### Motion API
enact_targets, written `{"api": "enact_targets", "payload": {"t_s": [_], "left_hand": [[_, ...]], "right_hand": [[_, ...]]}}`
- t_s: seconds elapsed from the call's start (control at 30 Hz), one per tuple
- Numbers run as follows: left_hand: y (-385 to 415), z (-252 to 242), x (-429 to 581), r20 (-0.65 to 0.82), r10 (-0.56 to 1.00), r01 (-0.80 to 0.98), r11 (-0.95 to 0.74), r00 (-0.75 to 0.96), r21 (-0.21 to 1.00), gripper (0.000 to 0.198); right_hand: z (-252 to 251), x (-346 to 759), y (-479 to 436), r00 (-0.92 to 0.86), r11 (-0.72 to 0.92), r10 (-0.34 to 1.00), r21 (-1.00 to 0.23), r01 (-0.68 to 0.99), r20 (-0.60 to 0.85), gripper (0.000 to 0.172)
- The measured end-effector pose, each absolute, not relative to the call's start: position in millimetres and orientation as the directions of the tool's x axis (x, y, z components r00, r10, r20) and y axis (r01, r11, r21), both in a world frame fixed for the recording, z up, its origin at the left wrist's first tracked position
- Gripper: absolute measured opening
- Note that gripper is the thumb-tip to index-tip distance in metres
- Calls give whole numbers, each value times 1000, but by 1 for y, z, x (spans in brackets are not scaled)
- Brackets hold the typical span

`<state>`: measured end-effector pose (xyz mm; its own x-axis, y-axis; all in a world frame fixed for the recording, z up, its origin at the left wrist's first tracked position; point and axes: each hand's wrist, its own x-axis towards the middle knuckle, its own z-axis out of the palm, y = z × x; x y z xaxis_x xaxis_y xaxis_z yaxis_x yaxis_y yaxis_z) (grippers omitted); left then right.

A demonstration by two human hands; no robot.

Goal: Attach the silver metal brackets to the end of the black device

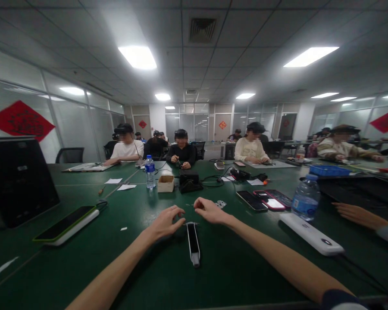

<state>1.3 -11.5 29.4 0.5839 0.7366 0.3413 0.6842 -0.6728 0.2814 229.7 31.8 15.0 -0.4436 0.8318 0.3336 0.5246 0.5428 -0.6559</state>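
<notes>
My left hand (pixel 168 221) hovers just left of a slim, long object (pixel 193 243) with a black middle, pale edges and a grey near end; its kind is unclear. A thin crossbar runs over its far end. The left thumb and bent fingers stand apart with nothing visible between them. To the right of the crossbar, my right hand (pixel 210 211) is held with loosely curled fingers, thumb apart, and nothing seen in it. Neither hand plainly touches the object. Behind the right hand lies a small pale patterned piece (pixel 220 203).
Phones (pixel 251 200), a white power bank (pixel 312 234) and a water bottle (pixel 306 198) are on the right. A small box (pixel 166 184) and another bottle (pixel 150 172) stand ahead. A green-edged phone (pixel 66 223) is left. Another person's hand (pixel 362 215) rests at far right.
</notes>
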Motion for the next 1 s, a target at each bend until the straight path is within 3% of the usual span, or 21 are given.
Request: {"api": "enact_targets", "payload": {"t_s": [0.13,0.2,0.3,0.53,0.67,0.77,0.9,1.0], "left_hand": [[-13,21,13,456,725,673,-673,516,307,19],[-14,16,18,494,720,674,-670,487,311,14],[-15,14,22,513,715,664,-674,475,323,11],[-16,15,24,487,732,653,-666,477,360,7],[-12,22,15,448,742,635,-665,499,393,8],[-4,26,3,326,755,606,-653,569,454,10],[8,25,-13,169,775,588,-583,608,560,14],[13,19,-17,96,776,547,-520,623,656,18]], "right_hand": [[4,204,12,-395,381,866,-916,126,306,13],[0,197,7,-384,279,886,-960,-6,259,18],[-3,195,2,-341,159,924,-984,-78,176,24],[-2,203,3,-334,233,917,-972,11,216,26],[2,213,11,-296,399,893,-900,175,338,20],[4,229,15,-269,415,902,-853,316,339,17],[4,249,12,-407,430,877,-791,435,253,16],[1,257,10,-536,466,822,-770,435,194,15]]}}
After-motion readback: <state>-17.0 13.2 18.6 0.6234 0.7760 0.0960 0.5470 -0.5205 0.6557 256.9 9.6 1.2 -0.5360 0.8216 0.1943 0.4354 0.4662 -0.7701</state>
